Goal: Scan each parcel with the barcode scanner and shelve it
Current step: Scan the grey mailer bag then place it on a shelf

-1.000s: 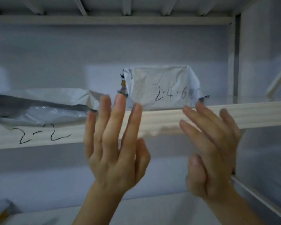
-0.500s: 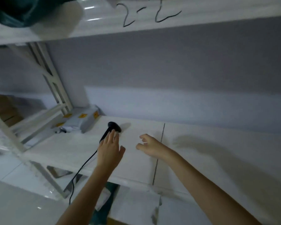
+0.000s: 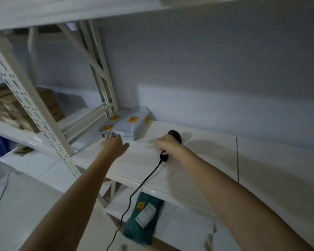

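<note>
My right hand (image 3: 168, 144) wraps the handle of the black scanner (image 3: 174, 137) on the white shelf (image 3: 198, 160), its cord (image 3: 143, 182) trailing off toward six o'clock. My left hand (image 3: 112, 144) reaches to ten o'clock, fingertips on the grey parcels (image 3: 127, 124); whether they grip, I cannot tell. I judge these parcels unscanned and unshelved, so much remains. They are soft, crinkled plastic mailers with yellow stickers; the scanner is smooth and rounded. A green bag (image 3: 143, 220) lies below.
</note>
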`<state>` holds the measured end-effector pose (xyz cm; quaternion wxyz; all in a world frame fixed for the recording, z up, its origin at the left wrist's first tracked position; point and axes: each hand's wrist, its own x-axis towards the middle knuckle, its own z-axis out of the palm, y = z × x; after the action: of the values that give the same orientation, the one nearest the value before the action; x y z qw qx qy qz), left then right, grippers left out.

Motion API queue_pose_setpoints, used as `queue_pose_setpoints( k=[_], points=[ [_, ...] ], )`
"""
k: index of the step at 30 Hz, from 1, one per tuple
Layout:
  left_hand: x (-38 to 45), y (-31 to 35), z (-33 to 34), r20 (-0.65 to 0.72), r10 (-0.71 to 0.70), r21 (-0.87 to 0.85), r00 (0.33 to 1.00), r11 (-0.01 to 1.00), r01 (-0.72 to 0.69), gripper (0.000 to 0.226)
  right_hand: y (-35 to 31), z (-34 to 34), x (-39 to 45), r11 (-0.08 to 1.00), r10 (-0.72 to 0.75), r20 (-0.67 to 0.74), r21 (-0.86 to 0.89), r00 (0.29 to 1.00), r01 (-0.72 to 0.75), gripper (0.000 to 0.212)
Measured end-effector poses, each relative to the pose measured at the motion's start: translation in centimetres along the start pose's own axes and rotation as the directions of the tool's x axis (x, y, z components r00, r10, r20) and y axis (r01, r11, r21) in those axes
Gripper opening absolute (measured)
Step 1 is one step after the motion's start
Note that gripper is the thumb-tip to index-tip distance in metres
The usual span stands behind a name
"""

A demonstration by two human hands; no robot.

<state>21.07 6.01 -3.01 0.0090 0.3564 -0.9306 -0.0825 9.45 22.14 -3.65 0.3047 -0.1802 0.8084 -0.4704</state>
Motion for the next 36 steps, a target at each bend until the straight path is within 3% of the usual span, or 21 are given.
queue_pose_setpoints(
  k=[4,7,11,13,20,24,27,32,36],
  points=[
    [3.1,0.6,0.2,0.053,-0.003,-0.107,0.999,0.994,0.009,0.071,-2.3,2.9,3.4,0.999,0.028,0.063,0.033,0.998,-0.031,0.041],
    [5.2,1.7,1.1,0.110,0.040,-0.159,0.993,0.987,-0.023,0.080,-2.5,4.7,6.0,0.993,0.071,0.084,0.085,0.994,-0.078,0.045],
    [8.1,1.9,2.1,0.125,-0.068,-0.163,0.990,0.983,0.088,0.089,-2.2,6.4,9.4,0.953,0.138,0.023,0.271,0.990,-0.139,0.048],
    [9.5,1.2,3.0,0.112,-0.104,-0.157,0.988,0.980,0.121,0.093,-2.5,7.3,10.6,0.933,0.145,0.013,0.330,0.989,-0.141,0.047],
    [14.6,-0.9,4.5,0.116,-0.109,-0.146,0.987,0.981,0.126,0.110,-4.5,9.5,15.4,0.942,0.189,-0.031,0.290,0.982,-0.172,0.040],
    [17.5,-0.7,5.1,0.133,-0.108,-0.050,0.985,0.992,0.115,0.121,-4.7,9.5,16.9,0.943,0.241,-0.046,0.247,0.969,-0.223,0.027],
    [19.3,-0.5,5.5,0.172,-0.087,-0.005,0.981,0.996,0.090,0.128,-4.6,9.9,18.0,0.928,0.273,-0.028,0.273,0.962,-0.255,0.033],
    [20.7,-0.6,6.6,0.213,-0.062,0.073,0.975,0.996,0.047,0.116,-4.3,11.7,18.8,0.864,0.318,-0.094,0.439,0.943,-0.248,0.026],
    [21.1,-1.9,6.0,0.199,0.028,0.031,0.980,0.999,-0.035,0.105,-4.4,13.1,18.8,0.832,0.317,-0.186,0.526,0.930,-0.178,0.021]
  ],
)
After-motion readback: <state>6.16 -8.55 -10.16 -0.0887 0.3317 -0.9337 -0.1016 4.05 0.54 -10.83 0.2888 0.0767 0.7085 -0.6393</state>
